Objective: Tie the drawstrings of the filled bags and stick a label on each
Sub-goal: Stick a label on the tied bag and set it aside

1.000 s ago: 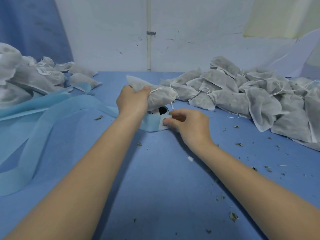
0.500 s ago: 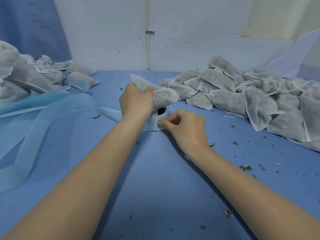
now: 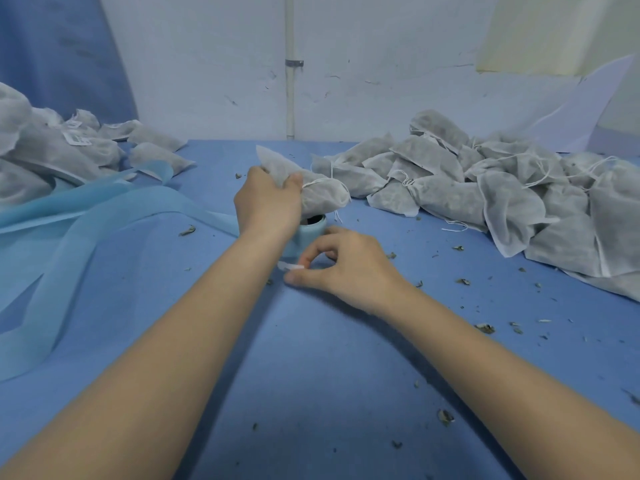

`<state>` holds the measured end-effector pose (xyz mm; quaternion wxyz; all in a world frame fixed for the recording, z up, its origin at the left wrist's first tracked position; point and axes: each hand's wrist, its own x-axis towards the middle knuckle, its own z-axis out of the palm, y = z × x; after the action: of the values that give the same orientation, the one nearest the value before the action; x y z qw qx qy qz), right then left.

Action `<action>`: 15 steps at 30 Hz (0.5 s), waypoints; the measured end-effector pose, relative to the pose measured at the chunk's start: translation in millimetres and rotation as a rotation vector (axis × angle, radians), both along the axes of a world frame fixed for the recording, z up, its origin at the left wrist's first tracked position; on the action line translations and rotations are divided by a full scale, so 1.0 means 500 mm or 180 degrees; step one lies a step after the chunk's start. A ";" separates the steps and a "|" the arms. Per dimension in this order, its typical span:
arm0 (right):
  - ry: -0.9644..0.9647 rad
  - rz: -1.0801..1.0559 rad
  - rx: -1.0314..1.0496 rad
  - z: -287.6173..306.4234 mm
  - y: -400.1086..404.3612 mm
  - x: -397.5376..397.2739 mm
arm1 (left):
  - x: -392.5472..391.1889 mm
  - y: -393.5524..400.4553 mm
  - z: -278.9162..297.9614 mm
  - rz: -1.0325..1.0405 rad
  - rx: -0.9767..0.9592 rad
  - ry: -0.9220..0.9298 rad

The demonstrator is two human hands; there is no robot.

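My left hand [image 3: 268,202] grips a filled white mesh bag [image 3: 323,194] with a tied drawstring, holding it just above the label roll [image 3: 310,232], a small pale blue reel on the table. My right hand [image 3: 341,263] is in front of the roll and pinches a small white label [image 3: 291,266] between thumb and forefinger. The label is blurred. Most of the roll is hidden behind my left wrist.
A heap of filled bags [image 3: 502,188] lies at the right. Bags with labels [image 3: 69,147] are piled at the far left. Long light blue backing strip [image 3: 90,216] trails across the left of the blue table [image 3: 311,375]. Dried herb crumbs are scattered around.
My right hand has pulled back from the roll toward me with a label pinched in it. My left hand still holds the bag over the roll.
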<state>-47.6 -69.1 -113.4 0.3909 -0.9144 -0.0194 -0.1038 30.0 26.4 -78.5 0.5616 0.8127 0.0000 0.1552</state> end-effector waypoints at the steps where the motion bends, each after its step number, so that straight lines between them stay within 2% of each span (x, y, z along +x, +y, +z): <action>1: 0.0010 0.0042 -0.0029 0.006 -0.004 -0.002 | 0.000 0.002 0.001 -0.0029 -0.0009 -0.0003; 6: -0.0431 -0.0200 -0.0048 0.044 -0.041 -0.006 | 0.003 0.016 0.011 -0.0336 -0.0204 -0.0263; 10: -0.0849 -0.0247 0.0382 0.072 -0.065 -0.015 | -0.012 0.022 0.013 -0.0876 -0.0358 -0.0332; 15: -0.0883 -0.0161 0.0381 0.088 -0.074 -0.014 | -0.034 0.018 0.016 -0.1615 -0.0407 -0.0201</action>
<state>-54.7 -106.0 -69.5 0.4356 -0.8665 -0.0440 -0.2398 12.9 35.4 -70.7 0.6325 0.7443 -0.2115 0.0344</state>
